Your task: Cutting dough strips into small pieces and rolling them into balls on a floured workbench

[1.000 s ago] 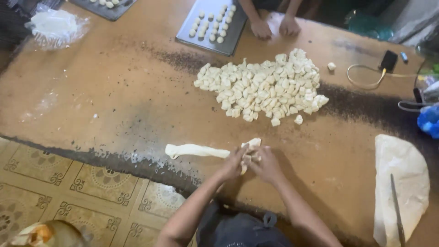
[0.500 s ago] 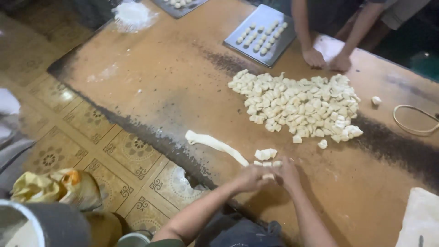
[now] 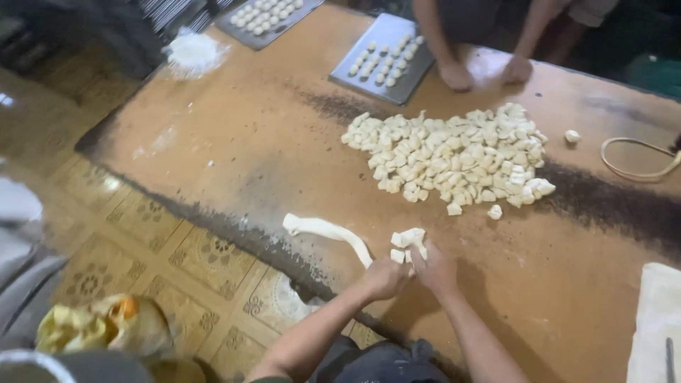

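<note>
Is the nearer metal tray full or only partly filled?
Partly filled: the tray holds dough balls on its left half, the right half bare.

Your left hand (image 3: 386, 278) covers the near end of the dough rope (image 3: 328, 231), so the grip is anyone's guess. The co-worker's arms (image 3: 454, 42) get chopped off up top (the white dough sheet (image 3: 656, 319) too, at the right edge).
</note>
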